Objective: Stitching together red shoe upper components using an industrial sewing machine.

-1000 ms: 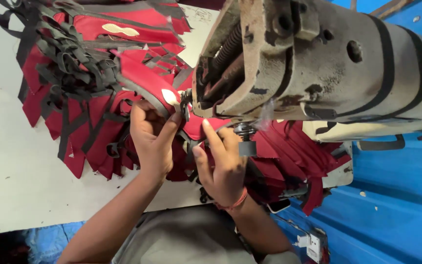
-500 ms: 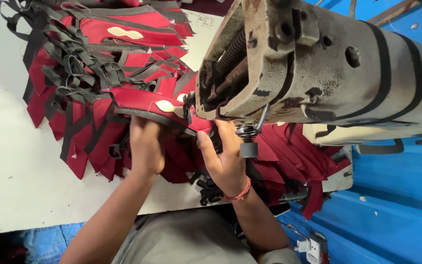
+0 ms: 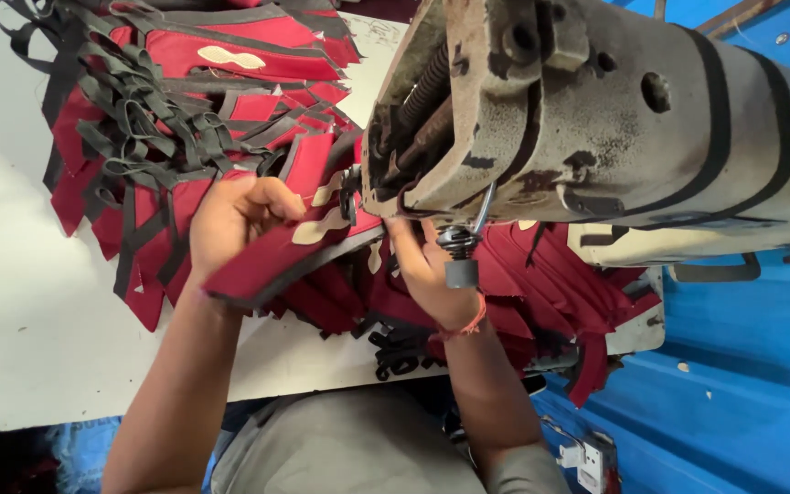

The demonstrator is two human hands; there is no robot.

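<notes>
A red fabric piece (image 3: 281, 261) with a cream patch is gripped by the left hand (image 3: 235, 220) and guided by the right hand (image 3: 427, 270) under the sewing machine (image 3: 596, 128). The right fingers could be caught, being close beneath the head; loose black straps (image 3: 148, 119) nearby could snag.

Cream peanut-shaped label (image 3: 230, 57) on top red piece; another (image 3: 320, 229) on held piece.

My left hand (image 3: 235, 224) is curled in a pinch, and my right hand (image 3: 427, 274) reaches forward, fingers bent.
</notes>
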